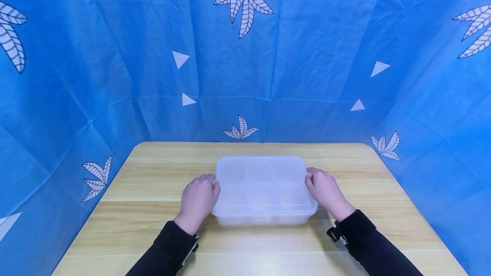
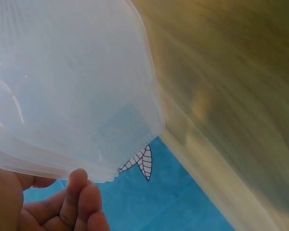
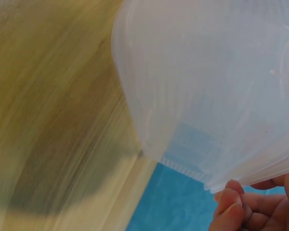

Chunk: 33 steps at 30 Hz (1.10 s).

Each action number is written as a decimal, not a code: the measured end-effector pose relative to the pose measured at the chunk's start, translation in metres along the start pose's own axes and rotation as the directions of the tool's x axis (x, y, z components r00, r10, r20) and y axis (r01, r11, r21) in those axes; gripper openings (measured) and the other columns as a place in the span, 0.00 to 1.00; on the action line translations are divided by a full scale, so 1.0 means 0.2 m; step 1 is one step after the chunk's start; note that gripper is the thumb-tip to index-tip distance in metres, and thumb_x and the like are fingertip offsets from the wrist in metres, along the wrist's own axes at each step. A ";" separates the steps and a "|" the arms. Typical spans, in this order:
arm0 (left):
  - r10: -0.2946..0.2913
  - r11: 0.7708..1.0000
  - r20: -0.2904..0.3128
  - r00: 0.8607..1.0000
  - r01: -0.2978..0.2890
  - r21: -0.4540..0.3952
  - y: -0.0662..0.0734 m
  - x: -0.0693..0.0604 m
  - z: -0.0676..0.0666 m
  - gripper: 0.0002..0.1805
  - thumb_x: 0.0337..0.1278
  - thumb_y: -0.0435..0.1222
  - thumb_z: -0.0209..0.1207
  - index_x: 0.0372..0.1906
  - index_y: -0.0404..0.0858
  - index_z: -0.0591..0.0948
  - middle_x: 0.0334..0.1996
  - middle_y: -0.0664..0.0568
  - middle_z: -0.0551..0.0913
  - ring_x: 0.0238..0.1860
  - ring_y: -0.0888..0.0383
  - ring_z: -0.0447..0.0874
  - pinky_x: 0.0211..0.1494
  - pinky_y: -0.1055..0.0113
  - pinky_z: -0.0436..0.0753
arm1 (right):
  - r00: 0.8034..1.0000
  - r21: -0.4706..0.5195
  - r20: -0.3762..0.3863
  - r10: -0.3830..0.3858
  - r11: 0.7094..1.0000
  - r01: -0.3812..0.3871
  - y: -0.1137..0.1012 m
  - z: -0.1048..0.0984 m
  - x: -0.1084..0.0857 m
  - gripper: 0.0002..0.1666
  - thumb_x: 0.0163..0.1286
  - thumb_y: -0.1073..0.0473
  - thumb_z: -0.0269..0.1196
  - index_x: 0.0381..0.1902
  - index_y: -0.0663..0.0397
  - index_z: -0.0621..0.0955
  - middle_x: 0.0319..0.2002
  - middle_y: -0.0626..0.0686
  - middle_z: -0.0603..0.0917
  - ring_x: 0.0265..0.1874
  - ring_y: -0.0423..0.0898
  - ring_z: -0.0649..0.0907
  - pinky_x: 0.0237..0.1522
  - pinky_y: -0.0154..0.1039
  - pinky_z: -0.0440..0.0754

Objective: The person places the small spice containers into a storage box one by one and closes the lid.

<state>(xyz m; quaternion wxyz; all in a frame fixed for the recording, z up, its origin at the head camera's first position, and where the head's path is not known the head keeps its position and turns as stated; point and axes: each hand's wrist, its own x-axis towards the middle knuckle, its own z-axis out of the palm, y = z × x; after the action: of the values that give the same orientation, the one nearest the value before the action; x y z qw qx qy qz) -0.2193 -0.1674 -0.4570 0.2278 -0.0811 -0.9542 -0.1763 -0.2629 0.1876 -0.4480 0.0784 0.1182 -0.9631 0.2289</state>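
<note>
A translucent white plastic storage box [image 1: 264, 186] with its lid on is in the middle of the head view. Several rounded compartments show faintly through the lid. My left hand [image 1: 198, 201] grips the box's left side, its thumb along the lid's edge. On the opposite side, my right hand [image 1: 324, 186] holds the rim in the same way. Curled fingers [image 2: 77, 185] sit at the rim in the left wrist view, and the right hand's fingers [image 3: 231, 202] do so in the right wrist view. Whether the base touches the table cannot be told.
Beneath the box is a light wood-grain table [image 1: 153, 220] with rounded far corners. Blue cloth [image 1: 307, 54] with white leaf and triangle prints hangs behind it and along both sides. Black bands [image 1: 174, 242] with small devices circle both wrists.
</note>
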 end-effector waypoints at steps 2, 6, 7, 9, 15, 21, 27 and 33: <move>0.003 1.000 -0.004 1.000 -0.003 -0.002 0.00 0.00 0.00 0.11 0.61 0.34 0.62 0.41 0.29 0.86 0.31 0.43 0.86 0.32 0.47 0.86 0.33 0.55 0.84 | 1.000 0.003 0.005 0.002 1.000 -0.002 0.00 0.00 0.00 0.22 0.75 0.62 0.53 0.59 0.72 0.77 0.18 0.48 0.71 0.16 0.43 0.70 0.27 0.41 0.72; 0.011 1.000 -0.012 1.000 -0.011 -0.004 0.00 0.00 0.00 0.10 0.61 0.33 0.62 0.40 0.29 0.86 0.31 0.43 0.86 0.30 0.48 0.85 0.32 0.56 0.84 | 1.000 0.005 0.010 0.007 1.000 -0.007 0.00 0.00 0.00 0.22 0.75 0.62 0.53 0.60 0.73 0.76 0.19 0.49 0.72 0.17 0.43 0.71 0.26 0.41 0.72; 0.013 1.000 -0.014 1.000 -0.013 -0.004 0.00 -0.01 0.00 0.10 0.61 0.33 0.62 0.41 0.29 0.86 0.30 0.43 0.86 0.30 0.48 0.85 0.32 0.56 0.84 | 1.000 0.004 0.011 0.006 1.000 -0.006 0.00 0.01 0.00 0.22 0.75 0.62 0.53 0.59 0.73 0.77 0.19 0.49 0.73 0.17 0.43 0.71 0.27 0.41 0.73; 0.012 1.000 -0.010 1.000 -0.012 -0.007 0.00 -0.01 0.00 0.10 0.61 0.33 0.62 0.41 0.29 0.86 0.30 0.44 0.86 0.30 0.48 0.85 0.32 0.56 0.84 | 1.000 0.004 0.013 0.005 1.000 -0.005 0.00 0.01 0.00 0.22 0.75 0.62 0.53 0.59 0.73 0.77 0.19 0.49 0.73 0.17 0.43 0.71 0.27 0.42 0.74; 0.003 1.000 0.001 1.000 -0.003 -0.010 0.00 -0.01 0.00 0.12 0.63 0.34 0.62 0.44 0.28 0.85 0.36 0.40 0.87 0.36 0.45 0.87 0.38 0.53 0.85 | 1.000 0.014 0.023 0.005 1.000 -0.005 0.01 0.01 -0.01 0.22 0.75 0.62 0.52 0.60 0.73 0.76 0.18 0.48 0.72 0.17 0.43 0.71 0.28 0.42 0.74; -0.031 0.999 0.021 0.999 0.032 -0.038 -0.01 -0.02 0.00 0.14 0.66 0.37 0.61 0.45 0.29 0.85 0.31 0.45 0.85 0.32 0.48 0.85 0.34 0.55 0.84 | 1.000 0.014 0.025 0.014 1.000 -0.014 0.01 0.00 -0.01 0.23 0.76 0.61 0.53 0.60 0.73 0.76 0.22 0.49 0.76 0.19 0.43 0.73 0.31 0.44 0.77; -0.072 0.996 0.044 0.996 0.074 -0.053 -0.03 -0.02 -0.01 0.17 0.70 0.42 0.57 0.46 0.30 0.85 0.28 0.49 0.83 0.30 0.51 0.82 0.32 0.57 0.82 | 1.000 0.016 0.010 0.019 1.000 -0.019 0.00 -0.02 -0.01 0.23 0.76 0.60 0.54 0.60 0.74 0.76 0.23 0.50 0.76 0.20 0.43 0.74 0.31 0.45 0.77; -0.085 0.995 0.043 0.995 0.087 -0.057 -0.04 -0.02 -0.01 0.17 0.69 0.41 0.58 0.46 0.31 0.85 0.29 0.48 0.84 0.30 0.52 0.81 0.32 0.57 0.82 | 1.000 0.022 0.003 0.017 1.000 -0.017 0.00 -0.03 -0.01 0.23 0.77 0.59 0.54 0.60 0.74 0.76 0.22 0.49 0.75 0.19 0.43 0.73 0.32 0.45 0.77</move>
<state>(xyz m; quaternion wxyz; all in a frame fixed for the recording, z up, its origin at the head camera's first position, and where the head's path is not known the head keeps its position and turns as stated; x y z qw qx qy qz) -0.2173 -0.1755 -0.4584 0.1982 -0.0500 -0.9556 -0.2121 -0.2608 0.1902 -0.4437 0.0737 0.1113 -0.9616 0.2398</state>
